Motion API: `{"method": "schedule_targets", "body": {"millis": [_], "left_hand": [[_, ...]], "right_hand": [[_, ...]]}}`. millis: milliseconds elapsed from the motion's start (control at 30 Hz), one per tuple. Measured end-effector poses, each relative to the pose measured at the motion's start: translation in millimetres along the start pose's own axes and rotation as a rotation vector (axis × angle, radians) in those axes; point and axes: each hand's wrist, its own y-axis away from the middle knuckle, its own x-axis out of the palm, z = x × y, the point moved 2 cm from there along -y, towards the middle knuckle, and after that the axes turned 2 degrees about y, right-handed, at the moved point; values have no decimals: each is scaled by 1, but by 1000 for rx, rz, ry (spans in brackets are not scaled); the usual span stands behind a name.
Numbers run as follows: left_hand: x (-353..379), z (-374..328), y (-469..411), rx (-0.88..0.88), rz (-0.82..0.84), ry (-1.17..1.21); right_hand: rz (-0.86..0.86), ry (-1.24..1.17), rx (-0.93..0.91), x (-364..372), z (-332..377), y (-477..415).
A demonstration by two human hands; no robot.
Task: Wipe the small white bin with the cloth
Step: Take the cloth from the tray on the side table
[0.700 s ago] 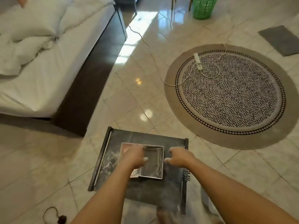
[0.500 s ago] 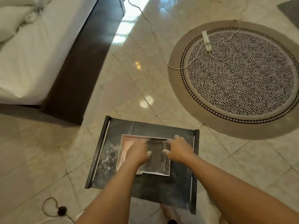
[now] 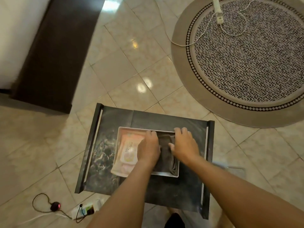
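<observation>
The small white bin is a shallow rectangular tray on a dark marble-topped table. A folded dark grey cloth lies in its right half and a pink packet in its left half. My left hand rests palm down in the bin, over the packet's edge and the cloth's left side. My right hand lies on the cloth's right side, fingers reaching the bin's far rim. Whether either hand grips the cloth is hidden.
A dark wooden bed frame stands at the far left. A round patterned rug with a white power strip and cable lies at the far right. Another power strip and a black cable lie on the tiles at the near left.
Both hands have moved forward into the bin and onto the cloth. The view has tilted down and closer to the table.
</observation>
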Motion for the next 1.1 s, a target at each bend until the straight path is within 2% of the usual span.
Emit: {"method": "schedule_targets", "body": {"millis": [200,367,500,567,667,800,867,967,1100], "left_hand": [[8,-3,-4,-94,-17,104],[6,-9,-5,-69,0,85],[-4,-6,-1,-6,-17,116],[-15,-5,6,62,0,217],[-38,-10,20,108,129,492],[-75,-20,31,141,128,698],[-92,-29,33,152,120,771],[-109,-45,34,120,85,845],[-113,-71,32,34,30,932]], "right_hand": [[65,-78,22,11,-5,-7],[60,-109,50,12,-4,-8],[20,-84,-11,6,-4,-5],[22,-80,-43,0,-4,-4],[34,-111,-70,-15,-2,-2],[67,-122,-147,-43,-2,-1],[91,-299,-159,-62,-5,-1],[173,-690,-109,-96,-18,6],[220,-1035,-39,-125,-51,18]]}}
